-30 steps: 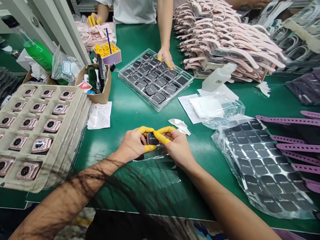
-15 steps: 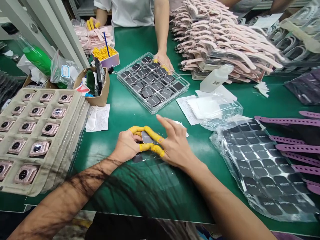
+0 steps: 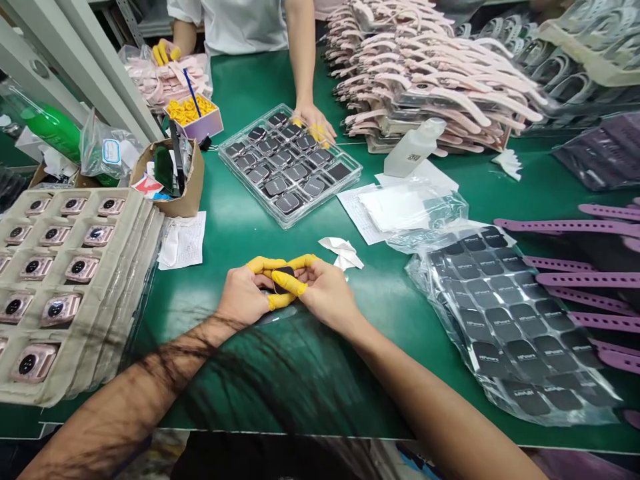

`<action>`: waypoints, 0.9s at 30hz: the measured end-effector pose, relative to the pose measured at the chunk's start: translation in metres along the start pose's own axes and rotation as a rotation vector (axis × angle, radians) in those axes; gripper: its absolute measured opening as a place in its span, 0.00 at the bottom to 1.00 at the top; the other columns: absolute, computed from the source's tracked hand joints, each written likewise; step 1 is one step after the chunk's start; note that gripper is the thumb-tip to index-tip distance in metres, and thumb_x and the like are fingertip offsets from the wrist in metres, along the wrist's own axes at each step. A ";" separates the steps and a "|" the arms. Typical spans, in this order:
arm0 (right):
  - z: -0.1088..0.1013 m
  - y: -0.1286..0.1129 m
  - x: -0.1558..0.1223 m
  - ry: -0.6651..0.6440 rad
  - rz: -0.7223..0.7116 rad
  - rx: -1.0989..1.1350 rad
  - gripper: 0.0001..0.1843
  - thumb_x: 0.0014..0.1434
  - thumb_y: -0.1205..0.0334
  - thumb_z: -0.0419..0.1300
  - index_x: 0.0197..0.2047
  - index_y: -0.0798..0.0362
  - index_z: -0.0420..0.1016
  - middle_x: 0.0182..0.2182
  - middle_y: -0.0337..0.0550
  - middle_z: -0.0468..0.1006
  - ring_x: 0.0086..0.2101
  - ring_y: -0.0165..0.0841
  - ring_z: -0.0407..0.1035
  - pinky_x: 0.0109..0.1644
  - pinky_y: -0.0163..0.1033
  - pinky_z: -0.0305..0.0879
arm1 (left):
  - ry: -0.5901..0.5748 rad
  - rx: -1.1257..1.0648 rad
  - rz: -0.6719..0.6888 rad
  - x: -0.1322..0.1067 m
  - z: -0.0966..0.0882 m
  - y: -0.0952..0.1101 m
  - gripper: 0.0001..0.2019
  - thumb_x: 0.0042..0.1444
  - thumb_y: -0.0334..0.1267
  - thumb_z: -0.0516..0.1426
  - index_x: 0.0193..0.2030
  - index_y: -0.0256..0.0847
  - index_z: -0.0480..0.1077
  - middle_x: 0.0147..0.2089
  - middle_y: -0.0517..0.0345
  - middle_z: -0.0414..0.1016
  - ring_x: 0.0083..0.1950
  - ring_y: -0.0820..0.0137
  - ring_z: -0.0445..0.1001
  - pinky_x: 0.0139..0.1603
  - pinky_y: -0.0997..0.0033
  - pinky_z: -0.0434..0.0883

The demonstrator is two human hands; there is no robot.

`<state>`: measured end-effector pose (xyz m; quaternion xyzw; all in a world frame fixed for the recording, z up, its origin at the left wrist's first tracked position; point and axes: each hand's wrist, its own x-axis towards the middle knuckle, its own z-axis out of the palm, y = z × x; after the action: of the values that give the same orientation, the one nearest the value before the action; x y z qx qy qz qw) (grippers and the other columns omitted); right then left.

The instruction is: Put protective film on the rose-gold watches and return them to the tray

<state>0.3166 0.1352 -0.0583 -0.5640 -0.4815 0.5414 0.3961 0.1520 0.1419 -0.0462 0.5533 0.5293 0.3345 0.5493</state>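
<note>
Right fingers back over the black square piece

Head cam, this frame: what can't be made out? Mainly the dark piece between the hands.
All in the head view:
Dark piece between left hand and right hand: yellow finger cots and fingers hide most of it; underside unseen.
Printing on the bagged dark pads: too small, plastic glare.
Writing on the paper sheet: too small.
Co-worker's torso: cut off by the top edge.
</note>
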 end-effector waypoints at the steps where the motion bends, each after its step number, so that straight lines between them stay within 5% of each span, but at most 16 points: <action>1: 0.002 0.001 0.000 -0.025 0.048 0.050 0.17 0.48 0.48 0.71 0.37 0.49 0.79 0.28 0.37 0.78 0.22 0.29 0.67 0.26 0.38 0.66 | 0.004 0.003 -0.002 0.000 0.000 0.000 0.22 0.36 0.34 0.73 0.40 0.34 0.77 0.44 0.47 0.83 0.38 0.66 0.82 0.43 0.70 0.79; 9: -0.003 0.006 -0.006 -0.013 -0.009 -0.084 0.12 0.59 0.54 0.60 0.28 0.51 0.75 0.24 0.36 0.77 0.23 0.29 0.72 0.29 0.36 0.70 | -0.036 0.010 -0.018 0.001 -0.001 -0.001 0.28 0.36 0.35 0.73 0.48 0.33 0.76 0.33 0.51 0.83 0.36 0.64 0.82 0.44 0.68 0.79; 13: -0.003 0.010 -0.004 -0.068 -0.031 -0.040 0.14 0.56 0.49 0.66 0.40 0.49 0.79 0.31 0.38 0.81 0.24 0.29 0.72 0.27 0.36 0.71 | -0.036 0.045 -0.014 0.000 -0.002 0.000 0.29 0.37 0.33 0.72 0.50 0.31 0.76 0.31 0.52 0.82 0.35 0.64 0.82 0.40 0.70 0.78; 17: -0.016 0.006 0.001 -0.240 0.052 0.066 0.18 0.57 0.50 0.66 0.47 0.51 0.79 0.28 0.38 0.81 0.27 0.31 0.77 0.35 0.38 0.76 | -0.068 0.032 -0.012 0.001 -0.004 0.000 0.29 0.38 0.33 0.71 0.52 0.33 0.76 0.31 0.53 0.83 0.36 0.64 0.82 0.39 0.71 0.78; 20: -0.025 0.001 0.002 -0.315 0.089 0.097 0.18 0.56 0.51 0.67 0.46 0.52 0.79 0.28 0.39 0.82 0.30 0.32 0.79 0.39 0.39 0.78 | -0.093 0.049 -0.014 0.002 -0.006 0.000 0.28 0.40 0.33 0.71 0.52 0.33 0.77 0.32 0.53 0.83 0.36 0.65 0.82 0.38 0.72 0.78; 27: -0.023 0.002 0.005 -0.263 0.118 0.168 0.20 0.48 0.51 0.73 0.41 0.55 0.80 0.26 0.41 0.82 0.25 0.32 0.77 0.32 0.37 0.78 | -0.112 0.069 -0.015 0.003 -0.007 0.000 0.28 0.40 0.33 0.70 0.52 0.34 0.77 0.30 0.56 0.82 0.34 0.67 0.81 0.36 0.75 0.76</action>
<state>0.3389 0.1415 -0.0592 -0.4805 -0.4483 0.6712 0.3430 0.1455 0.1462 -0.0455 0.5859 0.5132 0.2801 0.5611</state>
